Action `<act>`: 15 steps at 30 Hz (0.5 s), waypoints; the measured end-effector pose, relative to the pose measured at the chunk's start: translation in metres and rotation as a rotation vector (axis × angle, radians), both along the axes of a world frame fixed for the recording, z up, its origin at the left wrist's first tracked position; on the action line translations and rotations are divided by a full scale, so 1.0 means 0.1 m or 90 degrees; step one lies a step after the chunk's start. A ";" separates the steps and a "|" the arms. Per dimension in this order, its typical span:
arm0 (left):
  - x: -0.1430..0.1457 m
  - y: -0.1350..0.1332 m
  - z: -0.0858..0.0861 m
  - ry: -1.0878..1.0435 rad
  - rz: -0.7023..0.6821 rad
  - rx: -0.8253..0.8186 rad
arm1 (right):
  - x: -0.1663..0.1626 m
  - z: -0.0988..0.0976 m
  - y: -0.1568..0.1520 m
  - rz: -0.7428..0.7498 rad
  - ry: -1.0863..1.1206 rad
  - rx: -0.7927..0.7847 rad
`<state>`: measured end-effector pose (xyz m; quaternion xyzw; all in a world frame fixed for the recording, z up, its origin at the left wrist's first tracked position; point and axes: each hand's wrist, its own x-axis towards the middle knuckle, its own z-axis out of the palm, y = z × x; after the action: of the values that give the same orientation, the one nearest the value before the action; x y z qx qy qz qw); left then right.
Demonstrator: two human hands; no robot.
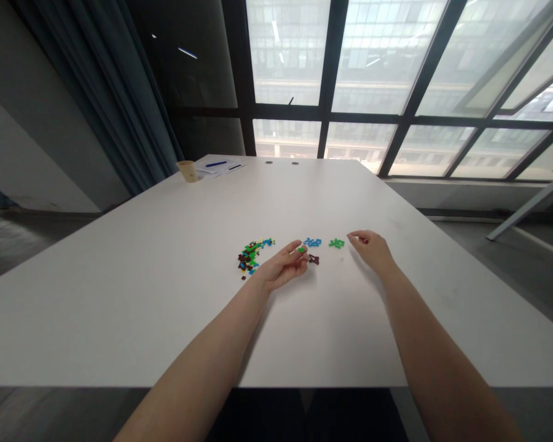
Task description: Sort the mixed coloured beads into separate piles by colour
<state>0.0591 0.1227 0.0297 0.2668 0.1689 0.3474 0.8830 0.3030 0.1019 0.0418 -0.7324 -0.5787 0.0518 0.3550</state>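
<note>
My left hand [286,267] is turned partly palm up, its fingers closed around a small green piece [301,250] that looks like a plastic building brick. To its left spreads a mixed heap of small pieces [247,256] in dark red, green, blue and yellow. Just past my left fingertips are a blue group [312,242] and a dark red group [314,259] of pieces. A green group [336,244] lies between my two hands. Right of it, my right hand [371,247] has its fingertips pinched together low over the table; what they hold, if anything, is too small to tell.
The white table [175,325] carries a paper cup [187,171] at its far left edge. Beside the cup lie papers [207,167] with a blue pen [216,164]. Two dark discs sit near the far edge. One dark red piece [243,278] lies apart from the heap.
</note>
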 end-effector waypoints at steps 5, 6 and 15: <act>0.00 0.00 -0.01 0.005 -0.029 0.011 | -0.12 0.06 -0.04 0.070 -0.016 0.085; 0.01 0.00 -0.01 0.009 -0.028 0.011 | -0.18 0.09 -0.07 0.101 -0.015 0.120; 0.04 0.01 -0.08 0.025 -0.057 0.037 | -0.78 0.12 -0.25 0.417 -0.059 0.251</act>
<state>0.0629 0.1240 0.0218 0.3064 0.1640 0.3073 0.8859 0.2252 0.0767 0.0536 -0.4284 -0.7961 0.0172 0.4271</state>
